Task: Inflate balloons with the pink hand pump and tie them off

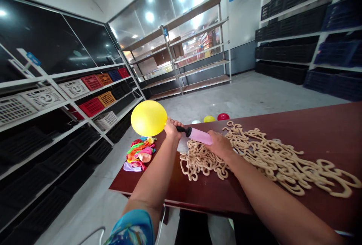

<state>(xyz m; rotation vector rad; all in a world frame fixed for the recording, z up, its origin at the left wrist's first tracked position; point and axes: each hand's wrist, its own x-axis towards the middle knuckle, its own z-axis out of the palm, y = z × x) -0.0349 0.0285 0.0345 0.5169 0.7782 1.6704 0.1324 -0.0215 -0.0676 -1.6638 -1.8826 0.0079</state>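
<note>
A yellow balloon [148, 118], inflated, sits on the black nozzle of a pink hand pump [199, 135]. My left hand [172, 128] is closed around the balloon's neck at the nozzle. My right hand [219, 145] grips the pump's rear end. Both hands hover over the dark red table [203, 190]. A pile of flat, uninflated balloons [139, 154] in mixed colours lies on the table's left corner, just below the yellow balloon.
Beige looped cord or foam strands [271, 154] spread across the table to the right. A yellow balloon [209, 119] and a red balloon [223, 116] lie on the floor beyond the table. Shelves with coloured baskets [93, 105] line the left wall, dark crates [296, 48] the right.
</note>
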